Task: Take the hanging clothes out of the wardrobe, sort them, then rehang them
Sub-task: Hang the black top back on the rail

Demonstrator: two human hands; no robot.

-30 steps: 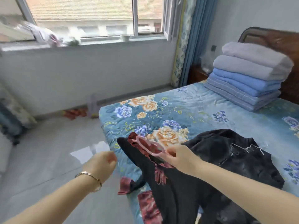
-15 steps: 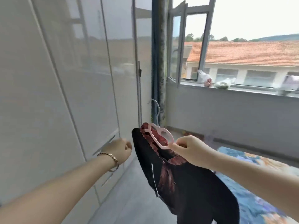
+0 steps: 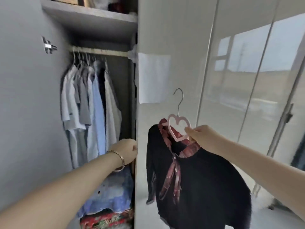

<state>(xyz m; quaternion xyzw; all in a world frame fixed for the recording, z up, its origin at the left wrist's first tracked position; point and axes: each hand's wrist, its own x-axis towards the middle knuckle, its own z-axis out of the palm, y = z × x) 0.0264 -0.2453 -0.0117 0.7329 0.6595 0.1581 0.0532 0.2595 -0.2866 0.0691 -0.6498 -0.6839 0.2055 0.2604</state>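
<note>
A black top with a red plaid collar and bow (image 3: 198,184) hangs on a pink heart-shaped hanger (image 3: 179,128) with a metal hook. My right hand (image 3: 200,138) pinches the hanger's lower right side and holds it up in front of a white wardrobe panel (image 3: 181,71). The open wardrobe (image 3: 102,38) is on the left. Several pale shirts (image 3: 92,109) hang close together at the left of its rail (image 3: 99,51). My left hand (image 3: 127,150) is curled at the panel's edge, level with the shirts' hems, with nothing seen in it.
The right part of the rail is bare. Folded blue and red fabrics (image 3: 110,195) are stacked on the wardrobe floor. An open grey door (image 3: 29,96) stands at the left. A white paper sheet (image 3: 154,78) is stuck on the panel. Glossy closed doors (image 3: 247,80) are on the right.
My view has turned from the bed, past the window, to the open wardrobe. My right hand carried the hanger and black top along and raised them. My left hand reached to the panel's edge.
</note>
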